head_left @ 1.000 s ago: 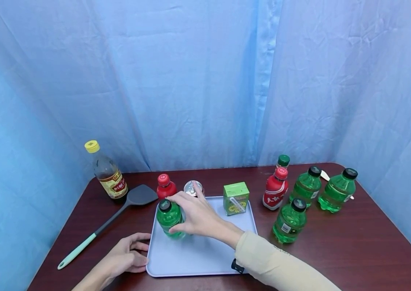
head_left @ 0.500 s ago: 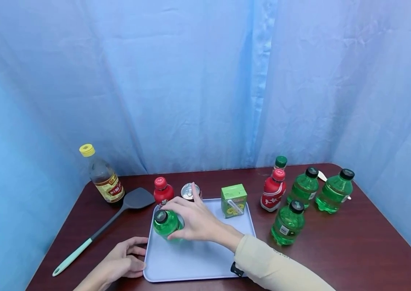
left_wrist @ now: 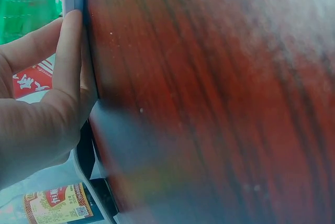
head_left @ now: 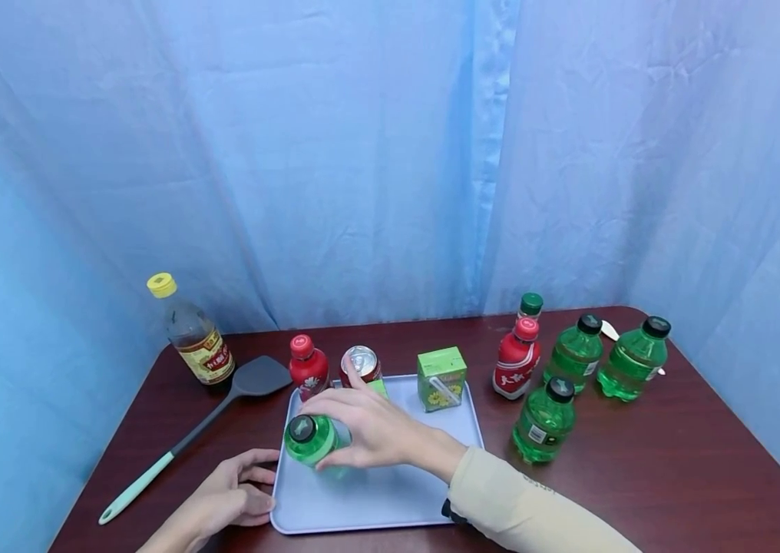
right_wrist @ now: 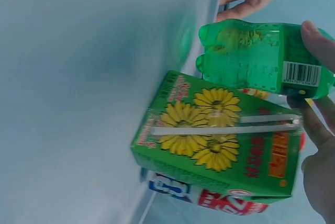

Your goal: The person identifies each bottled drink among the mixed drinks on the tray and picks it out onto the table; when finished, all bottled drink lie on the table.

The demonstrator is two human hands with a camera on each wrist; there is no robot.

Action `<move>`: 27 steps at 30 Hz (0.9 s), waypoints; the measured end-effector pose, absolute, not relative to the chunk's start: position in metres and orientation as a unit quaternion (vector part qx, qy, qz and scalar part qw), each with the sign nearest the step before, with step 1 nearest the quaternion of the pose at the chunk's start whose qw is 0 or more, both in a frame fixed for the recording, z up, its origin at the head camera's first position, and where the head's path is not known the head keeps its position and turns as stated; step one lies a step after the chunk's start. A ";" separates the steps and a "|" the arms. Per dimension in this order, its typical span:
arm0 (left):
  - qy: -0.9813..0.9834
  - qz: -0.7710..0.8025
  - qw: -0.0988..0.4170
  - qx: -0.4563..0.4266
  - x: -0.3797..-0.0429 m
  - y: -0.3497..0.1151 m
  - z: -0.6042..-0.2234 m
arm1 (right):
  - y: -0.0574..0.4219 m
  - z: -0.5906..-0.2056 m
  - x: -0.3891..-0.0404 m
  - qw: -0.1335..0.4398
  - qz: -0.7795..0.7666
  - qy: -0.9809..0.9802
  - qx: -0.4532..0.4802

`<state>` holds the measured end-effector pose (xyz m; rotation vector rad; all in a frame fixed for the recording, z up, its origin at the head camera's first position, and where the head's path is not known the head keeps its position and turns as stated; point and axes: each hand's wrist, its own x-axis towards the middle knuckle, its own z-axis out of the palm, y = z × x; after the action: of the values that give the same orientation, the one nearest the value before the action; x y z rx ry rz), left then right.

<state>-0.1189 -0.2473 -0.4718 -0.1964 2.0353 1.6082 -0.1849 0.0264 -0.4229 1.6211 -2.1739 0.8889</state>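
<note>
My right hand (head_left: 372,426) grips a green-tinted bottle (head_left: 314,439) with a black cap, above the left part of a pale tray (head_left: 390,507). In the right wrist view, the bottle's base looks slightly off the tray, beside a green drink carton (right_wrist: 209,135) with yellow flowers and a straw. That carton is mostly hidden behind my hand in the head view. A second green carton (head_left: 441,380) stands at the tray's back right. My left hand (head_left: 231,491) rests its fingertips against the tray's left edge; the left wrist view shows the fingers (left_wrist: 68,51) touching the rim.
Behind the tray stand a red bottle (head_left: 309,369) and a soda can (head_left: 360,365). A spatula (head_left: 210,418) and a yellow-capped sauce bottle (head_left: 199,346) are at left. To the right are another red bottle (head_left: 517,361), a green-capped bottle (head_left: 530,305), several green bottles (head_left: 545,422) and a white utensil (head_left: 609,330).
My right hand has shifted the green bottle slightly left and tilted it. A carton top now shows behind that hand. The left hand stays at the tray edge. The head view has shifted slightly.
</note>
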 end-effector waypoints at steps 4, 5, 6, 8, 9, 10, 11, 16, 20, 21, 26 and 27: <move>0.753 0.599 0.265 -0.070 -0.117 -0.248 -0.471 | 0.031 -0.409 -0.178 0.142 0.331 -0.738 0.571; 0.752 0.600 0.265 -0.071 -0.117 -0.248 -0.471 | 0.032 -0.404 -0.175 0.138 0.342 -0.733 0.572; 0.751 0.601 0.265 -0.070 -0.117 -0.248 -0.471 | 0.034 -0.398 -0.172 0.131 0.355 -0.728 0.573; 0.751 0.602 0.265 -0.069 -0.116 -0.248 -0.471 | 0.040 -0.386 -0.166 0.115 0.380 -0.717 0.573; 0.751 0.602 0.264 -0.068 -0.116 -0.248 -0.471 | 0.043 -0.379 -0.162 0.109 0.392 -0.711 0.574; 0.751 0.601 0.263 -0.068 -0.117 -0.249 -0.472 | 0.046 -0.373 -0.159 0.104 0.403 -0.706 0.573; 0.752 0.602 0.262 -0.068 -0.117 -0.248 -0.472 | 0.050 -0.368 -0.155 0.101 0.413 -0.701 0.573; 0.752 0.602 0.259 -0.067 -0.119 -0.248 -0.474 | 0.065 -0.344 -0.143 0.101 0.464 -0.672 0.568; 0.751 0.602 0.262 -0.064 -0.119 -0.247 -0.473 | 0.079 -0.329 -0.137 0.071 0.517 -0.661 0.540; 0.751 0.602 0.263 -0.064 -0.119 -0.247 -0.472 | 0.083 -0.325 -0.135 0.062 0.526 -0.665 0.526; 0.752 0.601 0.265 -0.064 -0.118 -0.246 -0.470 | 0.104 -0.306 -0.126 0.045 0.545 -0.709 0.445; 0.752 0.601 0.265 -0.062 -0.118 -0.246 -0.470 | 0.108 -0.303 -0.125 0.047 0.546 -0.716 0.433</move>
<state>-0.1181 -0.2462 -0.4703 -0.1677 2.0312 1.6240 -0.1246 0.1085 -0.3030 1.3201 -2.1848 1.6654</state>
